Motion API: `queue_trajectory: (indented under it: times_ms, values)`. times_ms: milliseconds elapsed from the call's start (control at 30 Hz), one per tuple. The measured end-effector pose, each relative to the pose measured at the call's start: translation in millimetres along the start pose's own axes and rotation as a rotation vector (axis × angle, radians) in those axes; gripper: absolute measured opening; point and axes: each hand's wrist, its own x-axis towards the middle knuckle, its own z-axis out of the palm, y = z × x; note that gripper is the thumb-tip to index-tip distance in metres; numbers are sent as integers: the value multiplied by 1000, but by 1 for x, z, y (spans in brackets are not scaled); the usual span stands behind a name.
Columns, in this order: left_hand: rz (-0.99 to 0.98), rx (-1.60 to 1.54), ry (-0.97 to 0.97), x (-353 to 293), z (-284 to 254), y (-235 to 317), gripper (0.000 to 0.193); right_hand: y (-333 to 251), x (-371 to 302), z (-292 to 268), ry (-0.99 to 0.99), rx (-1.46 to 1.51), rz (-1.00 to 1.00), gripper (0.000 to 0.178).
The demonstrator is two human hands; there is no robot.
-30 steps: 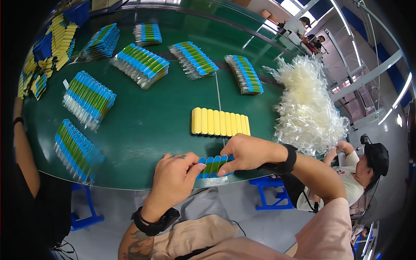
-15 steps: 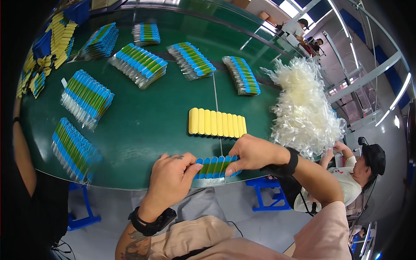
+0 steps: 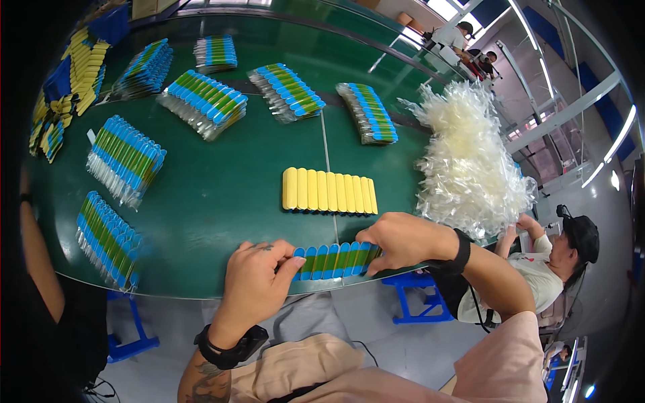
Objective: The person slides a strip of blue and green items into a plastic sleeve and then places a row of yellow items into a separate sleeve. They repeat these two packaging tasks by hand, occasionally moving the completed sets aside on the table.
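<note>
A row of flat, round-ended blue-and-green strips (image 3: 334, 262) lies overlapped along the near edge of the green table. My left hand (image 3: 259, 277) is closed at the row's left end, its thumb and fingers pressed against the strips. At the right end, my right hand (image 3: 408, 240) grips the strips between thumb and bent fingers; some fingertips are hidden. Just beyond my hands sits a second row of similar round-ended strips, yellow side up (image 3: 329, 191), with dark blue showing along its lower edge. No hand touches that row.
Several bundles of blue-and-green strips in clear sleeves, such as one bundle (image 3: 203, 103), stand in an arc over the green table (image 3: 222, 174). A heap of clear plastic sleeves (image 3: 470, 161) lies at right, near a seated person. Loose yellow strips (image 3: 87, 70) fill the far left.
The row between my hands is stretched out longer. My right hand has shifted slightly right, its thumb now at the row's end. The whole view has shifted a little.
</note>
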Motion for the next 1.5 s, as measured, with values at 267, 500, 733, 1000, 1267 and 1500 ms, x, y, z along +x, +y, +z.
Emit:
queue_trajectory:
  times_ms: [267,500,733,1000,1267,1500]
  values:
    - [-9,-51,11,-1,2,-2,11,13,-10,13,137,-42,-38,20]
    - [-28,-47,9,-2,3,-1,12,13,-14,13,108,36,-46,22]
    - [0,-16,-12,0,2,-2,9,16,-14,18,54,184,-51,22]
    - [-211,-80,116,4,14,8,25,12,10,50,566,384,9,24]
    - [-216,-83,17,7,11,5,14,14,12,46,446,369,62,35]
    - [144,155,-129,-1,-14,14,35,-7,-30,46,423,-258,-93,54]
